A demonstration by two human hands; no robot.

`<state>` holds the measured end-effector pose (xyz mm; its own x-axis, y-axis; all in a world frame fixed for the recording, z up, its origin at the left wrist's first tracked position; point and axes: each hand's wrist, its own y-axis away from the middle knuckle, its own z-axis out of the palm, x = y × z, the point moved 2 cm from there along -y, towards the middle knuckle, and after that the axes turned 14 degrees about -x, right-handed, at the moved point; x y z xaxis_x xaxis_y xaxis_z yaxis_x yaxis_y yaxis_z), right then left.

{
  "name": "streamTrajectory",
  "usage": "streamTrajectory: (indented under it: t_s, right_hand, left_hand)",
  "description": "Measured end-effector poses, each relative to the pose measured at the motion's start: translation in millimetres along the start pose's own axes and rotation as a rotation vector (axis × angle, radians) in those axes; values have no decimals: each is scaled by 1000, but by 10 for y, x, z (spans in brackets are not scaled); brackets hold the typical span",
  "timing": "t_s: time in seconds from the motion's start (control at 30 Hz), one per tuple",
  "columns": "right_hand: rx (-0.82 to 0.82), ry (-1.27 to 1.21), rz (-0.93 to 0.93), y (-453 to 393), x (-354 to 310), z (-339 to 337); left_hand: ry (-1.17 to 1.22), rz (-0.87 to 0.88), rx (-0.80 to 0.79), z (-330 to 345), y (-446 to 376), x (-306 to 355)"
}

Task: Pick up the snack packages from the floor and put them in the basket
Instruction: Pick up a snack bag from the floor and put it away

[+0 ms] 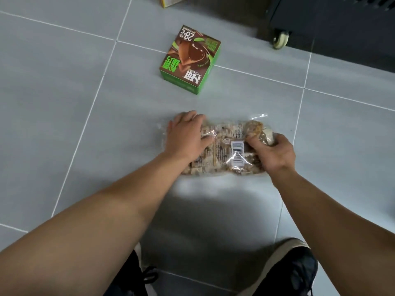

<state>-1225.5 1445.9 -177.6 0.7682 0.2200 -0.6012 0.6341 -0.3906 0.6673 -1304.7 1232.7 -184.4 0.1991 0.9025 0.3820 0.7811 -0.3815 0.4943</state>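
Nearest the camera, two dark shoes [292, 272] stand on the grey tiled floor [64, 103]. Beyond them, a clear plastic snack bag [226, 146] lies on the floor, held at both ends. The left hand [188, 135] lies spread, palm down, over its left end; the right hand [275, 150] curls closed around its right end. Farther off, apart from the bag, a green-and-brown snack box [190, 60] rests on the tiles. Farthest, a black cabinet on a caster wheel [281, 39].
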Motion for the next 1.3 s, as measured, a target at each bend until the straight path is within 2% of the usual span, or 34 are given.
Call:
streamTrajectory:
  t_s: [0.1, 0.23, 0.33, 0.5, 0.6, 0.7, 0.83, 0.97, 1.1, 1.3]
  right_hand:
    - [-10, -145, 12, -72, -57, -2]
    - [-80, -232, 65, -114, -35, -59]
    - [-126, -351, 171, -174, 35, -86]
    - [-233, -383, 178, -211, 52, -106]
    - [-267, -390, 178, -275, 86, -151]
    - [-270, -394, 206, -310, 117, -166]
    - [-225, -390, 196, -251, 66, -126]
    - [-218, -418, 155, 128, -102, -107]
    - [-179, -401, 164, 845, -546, -222]
    - [-197, -337, 213, 1932, -1398, -355]
  left_hand:
    - [107, -103, 118, -107, -60, -13]
    - [449, -321, 136, -173, 11, -302]
    - [777, -421, 27, -173, 57, -457]
    - [876, -489, -76, -223, -5, -515]
    - [1042, -487, -217, -162, -8, -544]
    - [1065, -501, -306, -61, 28, -577]
    - [1066, -386, -349, -119, 123, -546]
    - [1025, -387, -251, -328, 504, -564]
    - [1123, -391, -205, -829, 1151, -475]
    - [1165, -564, -155, -1709, 2120, -443]
